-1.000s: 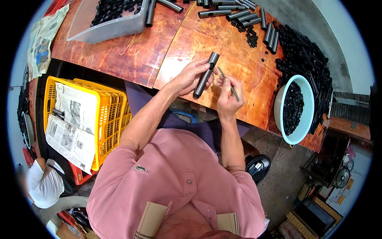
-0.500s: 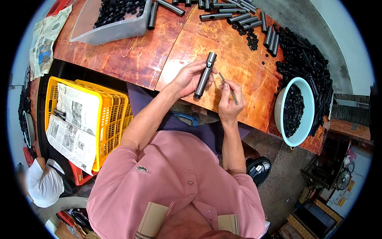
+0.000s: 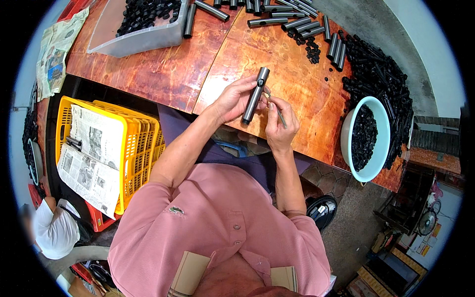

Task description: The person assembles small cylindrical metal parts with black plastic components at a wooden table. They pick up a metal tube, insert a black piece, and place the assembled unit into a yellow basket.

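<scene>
My left hand [image 3: 232, 103] is closed round a dark grey metal tube [image 3: 254, 101], holding it tilted over the table's front edge. A round hole with a black rim shows near the tube's upper end, and the lower end is black. In my right hand [image 3: 282, 123] a thin grey metal rod [image 3: 282, 119] is pinched between thumb and fingers. Its upper end reaches close to the side of the tube, by my left fingertips; whether it touches the tube I cannot tell.
Several similar tubes [image 3: 302, 24] lie at the back of the wooden table [image 3: 292, 74]. A pale blue basin [image 3: 347, 141] of small black parts stands right, beside a heap of black pieces [image 3: 383, 79]. A clear plastic bin [image 3: 148, 45] is back left; yellow crates [image 3: 129, 148] stand left.
My right hand has moved left toward the tube, bringing the rod's upper end close to it. The tube has shifted only slightly in my left hand.
</scene>
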`<action>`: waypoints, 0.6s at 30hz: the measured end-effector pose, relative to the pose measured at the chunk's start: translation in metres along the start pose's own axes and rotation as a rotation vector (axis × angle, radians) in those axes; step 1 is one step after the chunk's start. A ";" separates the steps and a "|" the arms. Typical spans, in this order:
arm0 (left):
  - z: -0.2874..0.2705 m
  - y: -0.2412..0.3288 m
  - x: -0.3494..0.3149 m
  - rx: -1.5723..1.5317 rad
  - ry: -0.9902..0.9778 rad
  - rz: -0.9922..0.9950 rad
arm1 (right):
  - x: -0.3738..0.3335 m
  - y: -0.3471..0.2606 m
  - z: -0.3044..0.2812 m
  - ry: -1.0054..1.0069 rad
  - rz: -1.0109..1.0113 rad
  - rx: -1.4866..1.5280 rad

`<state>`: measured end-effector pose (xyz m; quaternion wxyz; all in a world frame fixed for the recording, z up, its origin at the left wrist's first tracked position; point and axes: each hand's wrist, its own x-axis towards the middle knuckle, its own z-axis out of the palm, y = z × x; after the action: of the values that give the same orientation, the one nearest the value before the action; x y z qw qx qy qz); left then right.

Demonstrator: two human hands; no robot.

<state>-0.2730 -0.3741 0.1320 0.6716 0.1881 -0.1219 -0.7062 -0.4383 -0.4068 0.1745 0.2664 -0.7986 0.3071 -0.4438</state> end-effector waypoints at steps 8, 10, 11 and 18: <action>-0.002 0.000 -0.001 -0.001 0.029 0.001 | 0.020 0.044 -0.054 -0.019 -0.243 -0.626; 0.000 0.001 -0.001 -0.019 0.027 -0.002 | 0.022 0.060 -0.074 -0.097 -0.230 -0.746; 0.000 0.002 -0.001 -0.028 0.026 -0.005 | 0.022 0.068 -0.083 -0.136 -0.223 -0.806; -0.003 0.001 0.001 -0.076 0.022 0.002 | 0.010 0.094 -0.117 -0.412 -0.054 -0.892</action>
<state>-0.2705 -0.3745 0.1298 0.6802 0.1700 -0.0877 -0.7077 -0.5603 -0.4948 0.1682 -0.0580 -0.9136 0.3874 -0.1088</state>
